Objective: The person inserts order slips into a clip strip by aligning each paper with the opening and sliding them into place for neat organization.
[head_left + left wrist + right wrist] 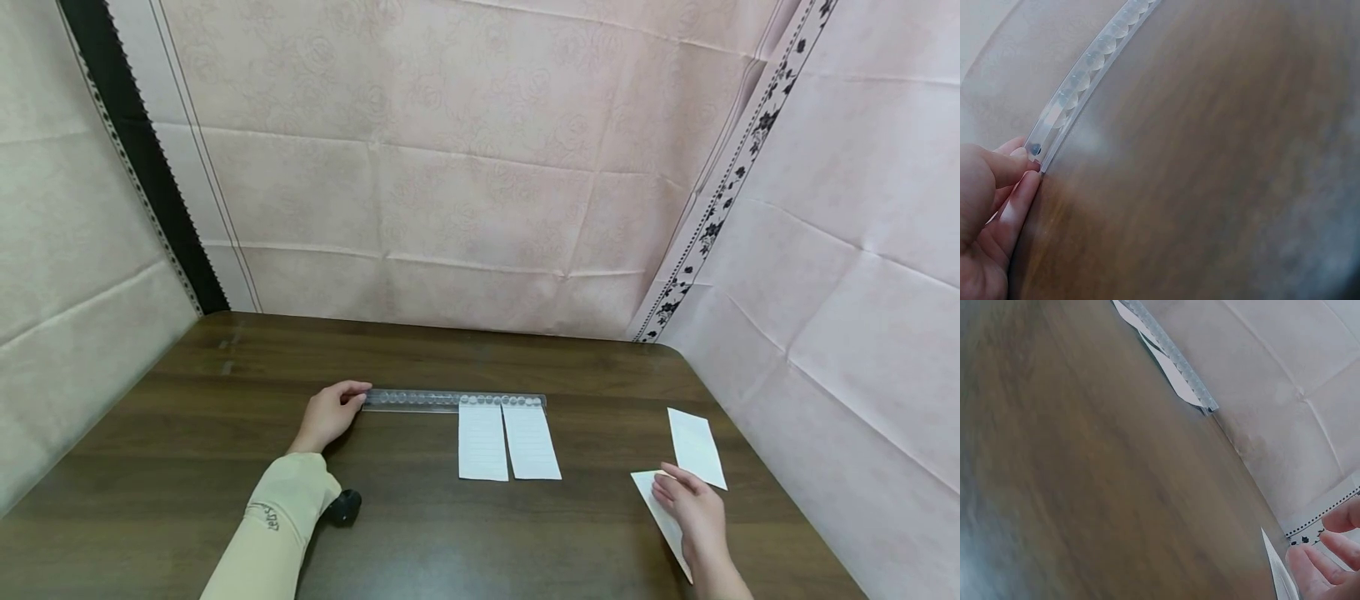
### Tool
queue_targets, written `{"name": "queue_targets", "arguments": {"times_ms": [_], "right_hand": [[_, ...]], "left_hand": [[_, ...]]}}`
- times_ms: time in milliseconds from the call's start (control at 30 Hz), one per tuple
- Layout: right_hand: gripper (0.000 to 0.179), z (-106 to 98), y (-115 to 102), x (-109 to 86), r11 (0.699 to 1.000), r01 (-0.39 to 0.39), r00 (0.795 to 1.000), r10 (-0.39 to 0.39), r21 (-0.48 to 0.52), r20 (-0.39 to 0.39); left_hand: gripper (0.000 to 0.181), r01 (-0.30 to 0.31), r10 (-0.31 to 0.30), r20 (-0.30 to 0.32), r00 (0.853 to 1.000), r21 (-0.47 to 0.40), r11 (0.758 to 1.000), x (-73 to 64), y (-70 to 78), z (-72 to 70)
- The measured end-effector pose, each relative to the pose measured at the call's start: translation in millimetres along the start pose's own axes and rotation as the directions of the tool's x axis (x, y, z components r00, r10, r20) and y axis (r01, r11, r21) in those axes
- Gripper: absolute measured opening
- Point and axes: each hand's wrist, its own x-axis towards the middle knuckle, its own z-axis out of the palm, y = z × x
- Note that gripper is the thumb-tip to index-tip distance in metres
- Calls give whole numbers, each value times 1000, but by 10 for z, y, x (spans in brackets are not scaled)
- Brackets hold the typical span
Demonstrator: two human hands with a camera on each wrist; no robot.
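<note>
A clear plastic strip (420,400) with a row of round clear beads lies across the table. My left hand (330,414) pinches its left end between thumb and fingers. The left wrist view shows that bead strip (1094,62) running away from the fingers, with a small dark dot near its end. Two lined white paper slips (482,442) hang side by side from the strip's right half. My right hand (693,512) is over another white slip (663,521), its fingers at the upper part. In the right wrist view the fingers (1304,569) are bent loosely beside that slip (1279,575).
One more white slip (697,446) lies on the table just beyond the right hand. The dark brown wooden table (420,533) is bordered by pale patterned cloth (480,167) at the back and sides. A black object (343,508) shows at the left wrist.
</note>
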Motion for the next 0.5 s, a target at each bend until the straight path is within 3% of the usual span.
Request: {"name": "queue_targets", "arguments": {"times_ms": [500], "right_hand": [[32, -190, -4, -4, 999, -22, 997, 24, 36, -69]], "left_hand": [[25, -4, 4, 3, 1000, -7, 1000, -1, -14, 8]]}}
